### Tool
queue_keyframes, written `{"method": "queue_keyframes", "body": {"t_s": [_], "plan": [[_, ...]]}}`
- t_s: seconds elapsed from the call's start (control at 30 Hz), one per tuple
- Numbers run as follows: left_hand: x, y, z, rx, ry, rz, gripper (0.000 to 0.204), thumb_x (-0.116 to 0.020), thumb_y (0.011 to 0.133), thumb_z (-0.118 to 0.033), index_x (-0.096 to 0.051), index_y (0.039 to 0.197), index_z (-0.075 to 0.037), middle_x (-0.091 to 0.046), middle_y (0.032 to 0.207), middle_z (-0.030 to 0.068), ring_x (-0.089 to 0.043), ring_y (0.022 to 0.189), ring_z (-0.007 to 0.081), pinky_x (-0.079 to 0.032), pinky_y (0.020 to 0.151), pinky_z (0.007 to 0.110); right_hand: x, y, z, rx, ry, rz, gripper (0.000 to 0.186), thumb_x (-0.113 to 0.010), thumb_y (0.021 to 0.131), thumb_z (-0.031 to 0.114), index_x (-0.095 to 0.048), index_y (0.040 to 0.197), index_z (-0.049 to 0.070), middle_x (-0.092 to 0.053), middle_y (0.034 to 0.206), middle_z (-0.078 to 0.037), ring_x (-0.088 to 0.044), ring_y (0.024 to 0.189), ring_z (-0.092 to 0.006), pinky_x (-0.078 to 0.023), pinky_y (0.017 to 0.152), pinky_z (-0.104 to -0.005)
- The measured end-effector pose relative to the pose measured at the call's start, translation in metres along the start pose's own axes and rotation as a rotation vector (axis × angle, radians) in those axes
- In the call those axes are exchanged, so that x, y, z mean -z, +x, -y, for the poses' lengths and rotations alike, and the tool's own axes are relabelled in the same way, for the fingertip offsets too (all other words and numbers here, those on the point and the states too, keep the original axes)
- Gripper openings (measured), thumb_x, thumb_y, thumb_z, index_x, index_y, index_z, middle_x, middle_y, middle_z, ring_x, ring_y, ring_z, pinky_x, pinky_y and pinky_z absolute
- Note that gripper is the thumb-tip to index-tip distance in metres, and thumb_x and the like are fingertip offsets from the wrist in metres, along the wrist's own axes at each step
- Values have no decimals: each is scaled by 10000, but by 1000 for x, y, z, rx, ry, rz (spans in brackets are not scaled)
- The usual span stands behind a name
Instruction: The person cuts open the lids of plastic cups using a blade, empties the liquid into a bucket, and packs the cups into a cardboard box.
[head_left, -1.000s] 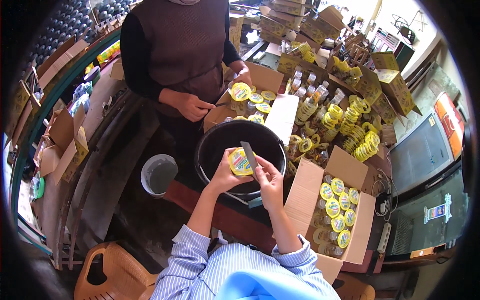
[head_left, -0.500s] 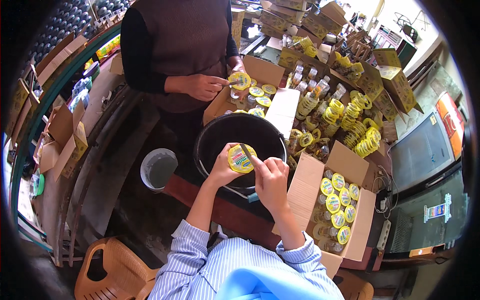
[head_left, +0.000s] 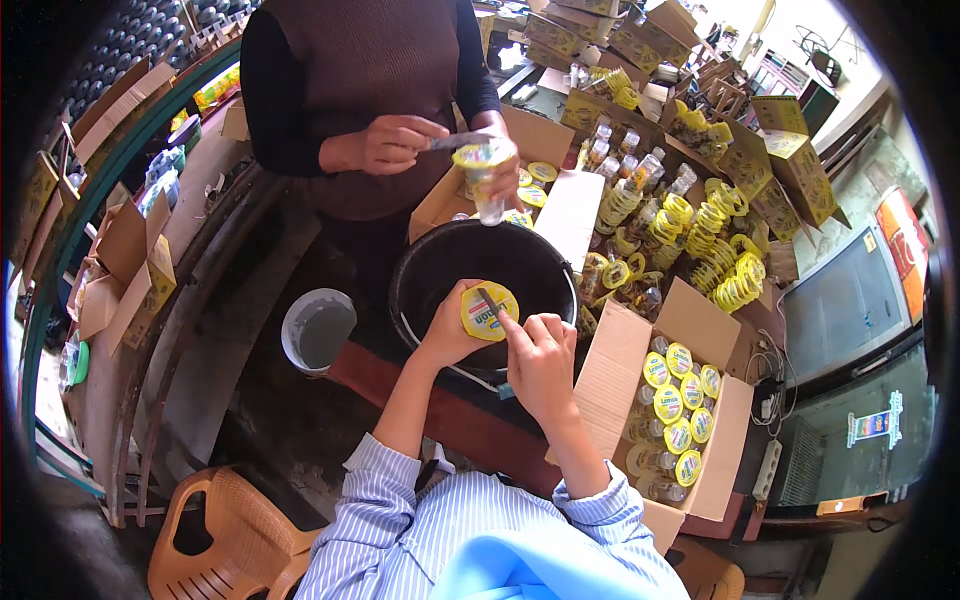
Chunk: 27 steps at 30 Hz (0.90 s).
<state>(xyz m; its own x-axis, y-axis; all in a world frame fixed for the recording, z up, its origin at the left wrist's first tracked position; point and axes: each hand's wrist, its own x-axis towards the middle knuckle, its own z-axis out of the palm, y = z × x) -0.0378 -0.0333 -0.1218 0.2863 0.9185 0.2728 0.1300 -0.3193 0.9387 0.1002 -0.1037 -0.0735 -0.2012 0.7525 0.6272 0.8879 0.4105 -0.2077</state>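
Note:
My left hand (head_left: 452,325) is closed around a sealed plastic cup (head_left: 478,322), its yellow lid turned up toward me. My right hand (head_left: 541,362) grips a knife (head_left: 492,302), whose blade lies across the lid. Both hands are over the near side of a large black bucket (head_left: 425,262). Across the bucket, a co-worker's hand (head_left: 490,170) holds another yellow-lidded cup (head_left: 482,158) tilted. The co-worker's other hand (head_left: 392,145) has a knife (head_left: 455,141) at that lid.
To the right stands an open carton (head_left: 610,375) of yellow-lidded cups (head_left: 679,434). Behind the bucket is a second carton (head_left: 435,205). Piled plastic rings (head_left: 735,285) and bottles (head_left: 640,170) lie beyond. A white pail (head_left: 318,330) and a brown plastic chair (head_left: 225,545) are at left.
My cup has turned slightly, with the knife still on its lid. The co-worker has raised and tipped the other cup, so its clear side now shows.

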Motion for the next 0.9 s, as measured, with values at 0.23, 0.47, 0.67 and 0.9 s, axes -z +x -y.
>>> {"method": "queue_keyframes", "body": {"t_s": [0.23,0.47,0.67,0.9], "plan": [[0,2,2,24,-114,33,686,-805,539,-58,-410,1099,-41,-560,999,58,-550,932,131,-450,829,275,0,-4,1,-16,-17,88,323,-560,702,55,-628,1017,69,-538,804,-57,-488,881,-212,-330,791,-349],[-1,1,2,11,-118,40,659,-807,551,-93,-422,1081,-26,-573,975,68,-566,912,135,-458,813,270,1,-5,0,-21,-20,108,320,-556,694,50,-632,1004,69,-541,808,-56,-485,880,-208,-332,790,-346],[-1,3,5,-24,-141,24,648,-810,544,-121,-436,1065,-31,-586,953,77,-582,882,146,-468,794,277,6,0,2,-10,-37,115,317,-555,691,51,-633,998,70,-539,796,-49,-483,865,-202,-336,783,-338],[-1,4,6,-32,-86,32,657,-798,564,-82,-413,1094,-27,-564,993,69,-556,920,127,-453,825,269,8,1,4,-3,-47,111,293,-563,700,36,-638,979,81,-513,738,-40,-485,832,-203,-342,756,-334]]}}
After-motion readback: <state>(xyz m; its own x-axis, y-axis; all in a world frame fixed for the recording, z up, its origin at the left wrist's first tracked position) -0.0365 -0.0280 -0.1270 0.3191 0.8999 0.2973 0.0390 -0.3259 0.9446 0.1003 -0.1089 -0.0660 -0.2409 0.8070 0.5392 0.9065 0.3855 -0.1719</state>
